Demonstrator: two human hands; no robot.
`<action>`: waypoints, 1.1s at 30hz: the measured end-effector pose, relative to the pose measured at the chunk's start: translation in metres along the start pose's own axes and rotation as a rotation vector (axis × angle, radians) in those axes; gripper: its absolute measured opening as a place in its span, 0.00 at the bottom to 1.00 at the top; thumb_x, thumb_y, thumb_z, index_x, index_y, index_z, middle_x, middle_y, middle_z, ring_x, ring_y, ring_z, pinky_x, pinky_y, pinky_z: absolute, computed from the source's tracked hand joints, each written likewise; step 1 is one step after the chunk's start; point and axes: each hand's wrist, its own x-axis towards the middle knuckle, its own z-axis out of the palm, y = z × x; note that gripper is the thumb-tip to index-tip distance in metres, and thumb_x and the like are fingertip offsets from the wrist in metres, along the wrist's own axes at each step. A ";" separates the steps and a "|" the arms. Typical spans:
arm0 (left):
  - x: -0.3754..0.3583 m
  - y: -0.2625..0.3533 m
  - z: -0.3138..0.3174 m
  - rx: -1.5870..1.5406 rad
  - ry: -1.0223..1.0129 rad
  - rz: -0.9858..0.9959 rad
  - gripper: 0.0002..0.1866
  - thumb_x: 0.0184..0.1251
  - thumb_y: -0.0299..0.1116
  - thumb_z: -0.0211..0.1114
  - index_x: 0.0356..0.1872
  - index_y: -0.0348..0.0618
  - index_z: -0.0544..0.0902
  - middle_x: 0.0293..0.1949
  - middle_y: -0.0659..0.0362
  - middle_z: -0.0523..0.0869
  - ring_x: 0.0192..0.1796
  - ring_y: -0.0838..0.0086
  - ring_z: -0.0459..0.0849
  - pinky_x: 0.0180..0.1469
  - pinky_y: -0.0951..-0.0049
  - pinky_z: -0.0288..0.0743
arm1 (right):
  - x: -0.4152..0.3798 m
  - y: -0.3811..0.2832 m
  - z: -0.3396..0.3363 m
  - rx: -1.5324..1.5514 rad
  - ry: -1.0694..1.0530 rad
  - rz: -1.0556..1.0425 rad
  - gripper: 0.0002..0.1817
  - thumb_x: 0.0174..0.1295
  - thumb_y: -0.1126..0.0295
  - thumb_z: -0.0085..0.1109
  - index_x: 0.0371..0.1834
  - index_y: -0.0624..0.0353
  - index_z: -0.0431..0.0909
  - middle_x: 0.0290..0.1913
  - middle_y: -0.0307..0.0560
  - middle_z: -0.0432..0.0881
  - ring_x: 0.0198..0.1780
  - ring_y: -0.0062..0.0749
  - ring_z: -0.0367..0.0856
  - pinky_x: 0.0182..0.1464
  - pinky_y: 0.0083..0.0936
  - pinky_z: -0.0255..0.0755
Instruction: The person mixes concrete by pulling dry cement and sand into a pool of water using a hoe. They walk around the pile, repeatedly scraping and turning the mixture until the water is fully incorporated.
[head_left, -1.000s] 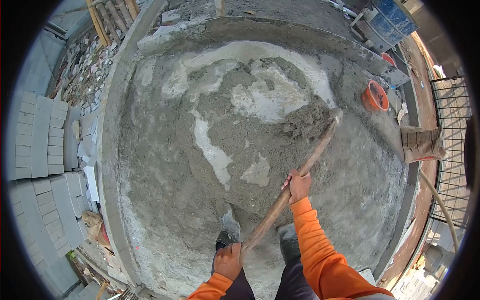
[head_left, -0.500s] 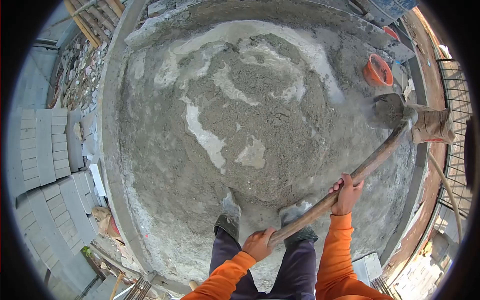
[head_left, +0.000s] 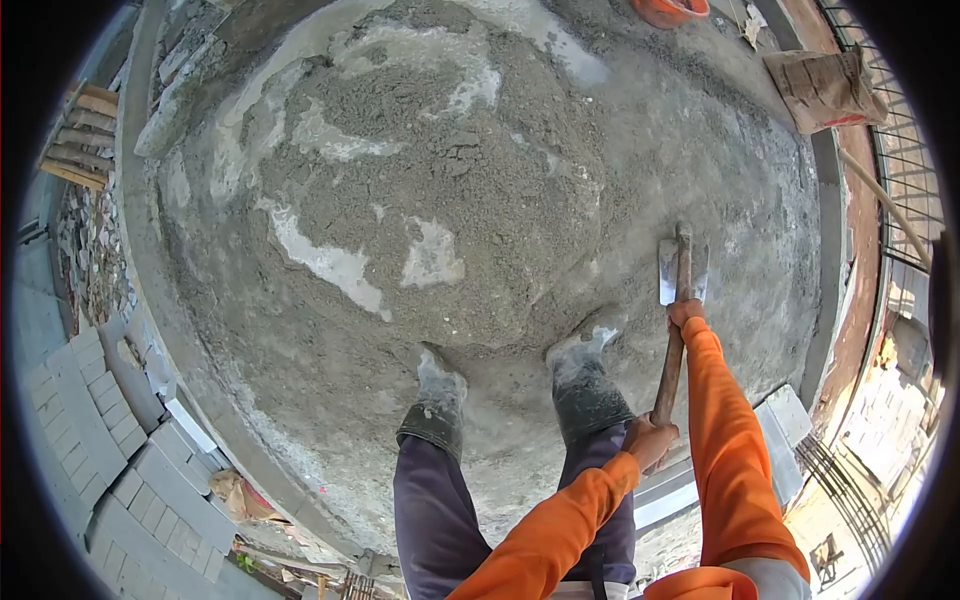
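Note:
A hoe with a long wooden handle (head_left: 671, 370) stretches upward from the lower right, its metal blade (head_left: 668, 272) over the grey floor right of the boots. My left hand (head_left: 650, 443) is closed round the lower end of the handle. Further up, close to the blade, my right hand (head_left: 685, 312) wraps round the same handle. Left of the hoe, a broad mound of grey sandy mix (head_left: 470, 190) with pale powdery patches lies in front of my boots (head_left: 585, 380).
An orange bucket (head_left: 670, 10) is at the top edge. A paper sack (head_left: 822, 88) rests at the upper right by a metal grille (head_left: 905, 185). Low concrete edging (head_left: 150, 255) runs along the left, with stacked blocks (head_left: 95, 395) beyond it.
The hoe has swung down and closer to my body, with its handle now steeper. My right hand has slid nearer the blade, my left hand has moved right, and the view has shifted right.

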 end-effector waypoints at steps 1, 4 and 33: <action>-0.007 0.001 -0.011 0.150 0.089 0.011 0.12 0.57 0.31 0.65 0.38 0.37 0.76 0.18 0.58 0.76 0.14 0.78 0.73 0.14 0.70 0.64 | 0.054 0.037 0.036 -0.203 -0.191 -0.083 0.09 0.55 0.75 0.51 0.18 0.64 0.74 0.17 0.52 0.77 0.16 0.44 0.77 0.20 0.41 0.74; -0.052 -0.006 -0.073 0.592 0.329 0.185 0.17 0.57 0.36 0.64 0.41 0.32 0.77 0.28 0.46 0.83 0.25 0.64 0.83 0.25 0.63 0.74 | -0.018 0.009 0.087 0.011 -0.335 0.046 0.12 0.57 0.72 0.46 0.19 0.64 0.73 0.19 0.54 0.77 0.20 0.47 0.79 0.23 0.44 0.74; -0.492 -0.062 -0.339 1.641 0.938 0.564 0.16 0.49 0.31 0.69 0.40 0.44 0.78 0.25 0.51 0.83 0.25 0.54 0.84 0.27 0.59 0.78 | -0.570 -0.176 0.173 1.540 -0.545 0.184 0.12 0.59 0.80 0.50 0.40 0.55 0.58 0.24 0.44 0.67 0.19 0.30 0.70 0.21 0.34 0.71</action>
